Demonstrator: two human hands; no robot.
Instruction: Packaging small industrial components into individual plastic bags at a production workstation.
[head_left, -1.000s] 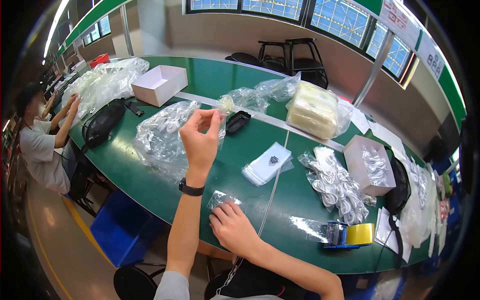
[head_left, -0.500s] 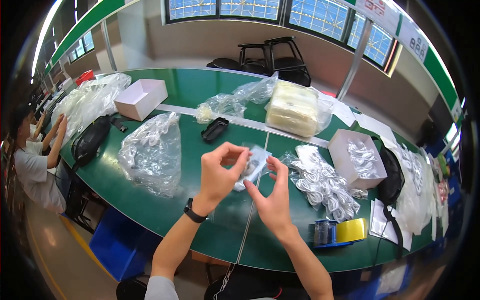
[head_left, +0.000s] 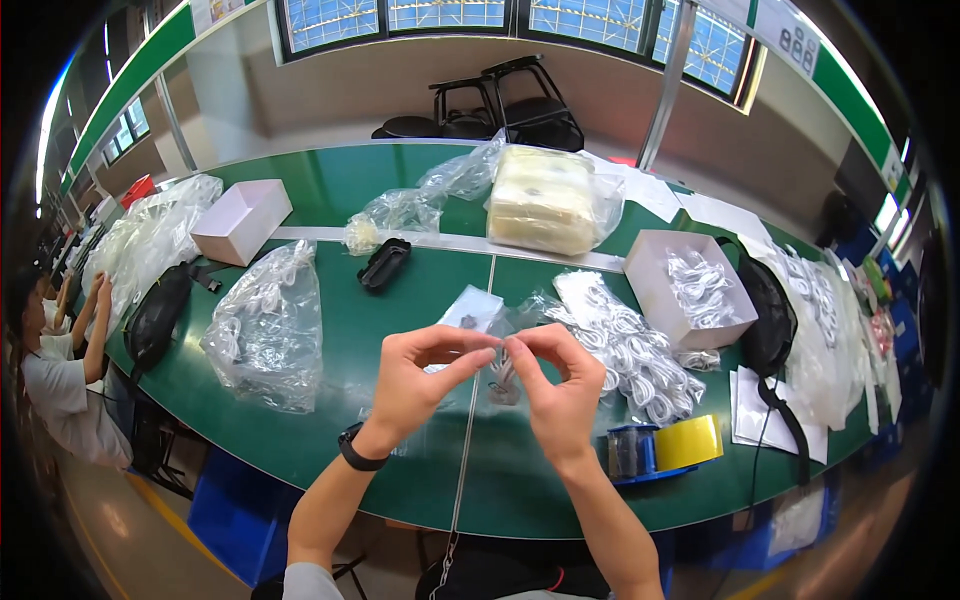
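Note:
Over the middle of the green table, my left hand (head_left: 428,378) and my right hand (head_left: 553,385) meet with their fingertips pinched together. Between them hangs a small clear plastic bag (head_left: 503,388) with something greyish and coiled inside, partly hidden by my fingers. Just beyond the left fingers lies a pale blue-white packet (head_left: 473,308) on the table. To the right of my right hand spreads a heap of coiled white cables (head_left: 640,350). A tape dispenser (head_left: 665,449) with a yellow roll stands nearer the front edge.
A large clear bag of white cables (head_left: 268,325) lies left. Behind are a black case (head_left: 384,265) and a wrapped yellowish stack (head_left: 543,205). An open white box (head_left: 640,285) holds more cables, beside a black pouch (head_left: 768,318). Another person (head_left: 65,375) works at far left.
My hands have come together at the fingertips, and the small bag now hangs between them. The pale packet that was behind my fingers shows more fully. The whole view has shifted slightly.

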